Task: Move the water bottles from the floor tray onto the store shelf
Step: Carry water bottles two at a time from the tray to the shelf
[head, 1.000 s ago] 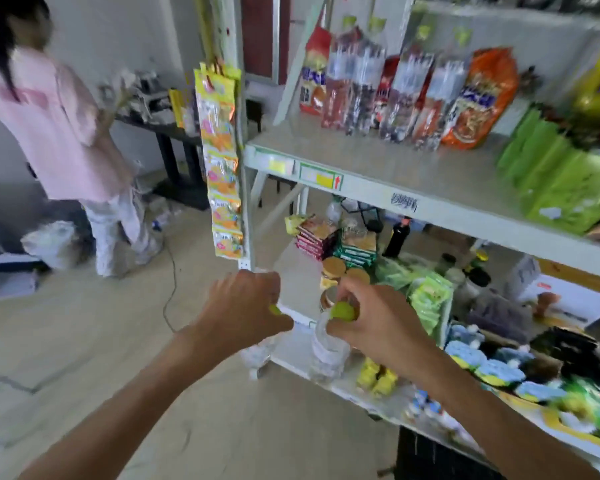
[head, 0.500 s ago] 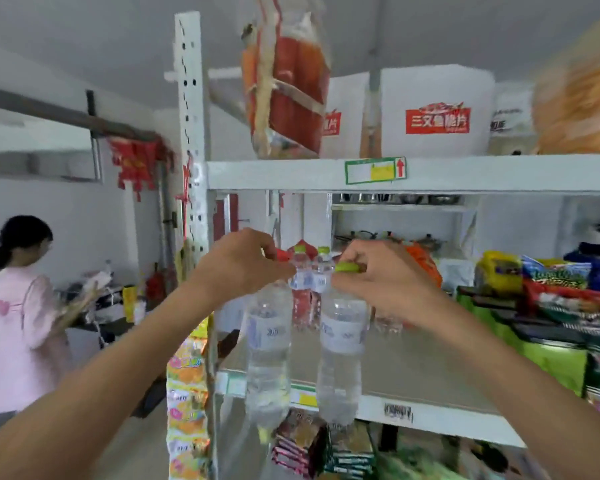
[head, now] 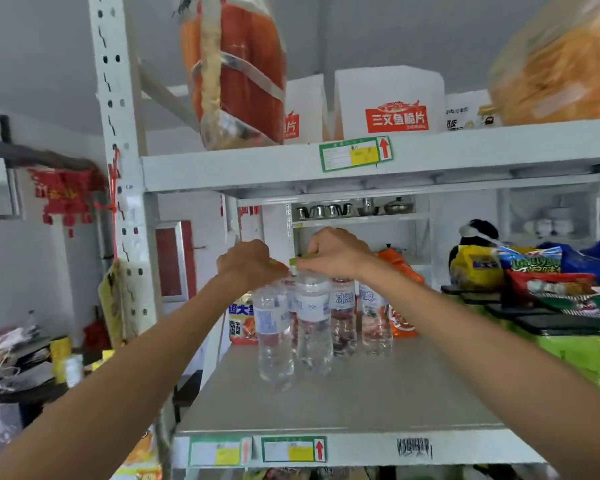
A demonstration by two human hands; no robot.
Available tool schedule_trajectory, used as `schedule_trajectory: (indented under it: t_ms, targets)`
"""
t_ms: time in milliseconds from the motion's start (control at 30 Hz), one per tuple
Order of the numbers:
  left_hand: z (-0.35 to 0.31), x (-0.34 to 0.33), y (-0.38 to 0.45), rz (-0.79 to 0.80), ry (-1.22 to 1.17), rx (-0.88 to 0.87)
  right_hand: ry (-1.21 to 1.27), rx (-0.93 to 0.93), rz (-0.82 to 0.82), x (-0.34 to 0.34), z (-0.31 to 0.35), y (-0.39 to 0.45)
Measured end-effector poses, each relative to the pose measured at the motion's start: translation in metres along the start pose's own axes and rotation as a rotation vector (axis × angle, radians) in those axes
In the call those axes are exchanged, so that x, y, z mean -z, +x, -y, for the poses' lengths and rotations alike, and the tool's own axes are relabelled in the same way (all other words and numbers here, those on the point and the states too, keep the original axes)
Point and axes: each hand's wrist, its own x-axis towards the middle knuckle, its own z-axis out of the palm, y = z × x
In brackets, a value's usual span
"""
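Left hand in a closed grip over the cap of the left bottle; right hand likewise clamped on the green cap of the right bottle. Both bottles upright, hanging by their necks, side by side and about touching, over the middle shelf. Bases seem at or just above the shelf surface; cannot tell whether they bear on it yet. Just behind the held pair, a back row of bottles already standing, with an orange snack bag behind those and a yellow-and-orange packet left of the row. Right of the held pair, well apart, a heap of coloured snack packets. In front of the pair, bare shelf out to the front lip with its price labels. Floor tray not in view. Step in hand, by judgement: setting down two more bottles in front of the standing row. Next move likely calls for lowering both until the bases sit flat, easing off the caps only once each stands steady, and keeping clear of the row behind, since a nudge could topple those tall, light bottles.
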Motion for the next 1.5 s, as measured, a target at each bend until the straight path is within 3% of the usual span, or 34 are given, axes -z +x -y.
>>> schedule_trajectory:
  t_ms: [367, 667, 800, 1000, 1133, 1233, 1333, 1500]
  targets:
    - [0.016, -0.016, 0.037, 0.046, 0.075, -0.085, -0.093, 0.001, 0.031, -0.035, 0.001, 0.034]
    - [0.033, -0.009, 0.024, -0.083, 0.251, -0.221, -0.309, 0.042, 0.042, -0.038, 0.003, 0.022]
    - [0.047, -0.006, 0.012, -0.102, 0.264, -0.208, -0.36, -0.008, -0.066, -0.049, 0.006, 0.002]
    - [0.054, 0.001, -0.022, -0.079, 0.228, -0.232, -0.317, -0.087, -0.394, -0.077, 0.008, -0.081]
    - [0.05, -0.004, -0.068, -0.341, 0.106, -0.334, -0.244, -0.198, -0.313, -0.106, 0.006, -0.142]
    - [0.029, -0.005, -0.126, -0.543, -0.195, -0.524, -0.233, -0.355, -0.248, -0.102, 0.005, -0.175]
    - [0.008, -0.003, -0.181, -0.417, -0.271, -0.621, -0.244, -0.396, -0.285, -0.075, 0.017, -0.205]
    - [-0.019, 0.006, -0.22, -0.174, -0.32, -0.664, -0.301, -0.304, -0.401, -0.028, 0.044, -0.25]
